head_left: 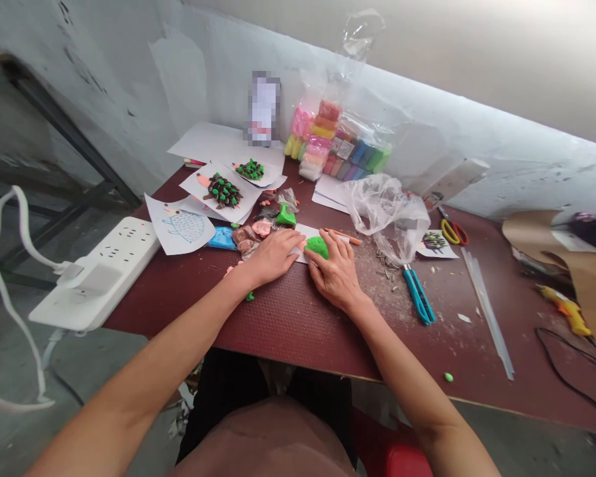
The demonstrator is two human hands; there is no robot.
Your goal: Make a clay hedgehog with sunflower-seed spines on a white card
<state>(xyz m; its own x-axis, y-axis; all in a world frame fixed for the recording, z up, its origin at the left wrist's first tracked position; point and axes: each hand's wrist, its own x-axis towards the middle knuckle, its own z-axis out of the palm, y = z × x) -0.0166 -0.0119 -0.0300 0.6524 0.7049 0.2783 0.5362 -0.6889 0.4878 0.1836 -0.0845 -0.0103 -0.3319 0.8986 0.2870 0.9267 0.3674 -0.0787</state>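
Note:
A flattened patch of green modelling clay (317, 248) lies on a small white sheet of paper (305, 230) on the table. My left hand (277, 254) rests across the left side of this paper, fingers stretched out, its fingertips close to the clay; a bit of pink shows there. On the other side, my right hand (336, 266) has its fingers spread, with thumb and fingertips touching the edge of the green patch. What lies under both palms is hidden. Behind the right fingertips is an orange pencil-like stick (346, 237).
Finished hedgehog pictures (223, 190) and a blue hedgehog drawing (186, 226) lie at the left, near a white power strip (114, 265). Bagged clay (338, 142) leans on the wall. Rightward are a teal-handled cutter (418, 295), scissors (454, 232), glue sticks (487, 311) and a yellow glue gun (566, 310).

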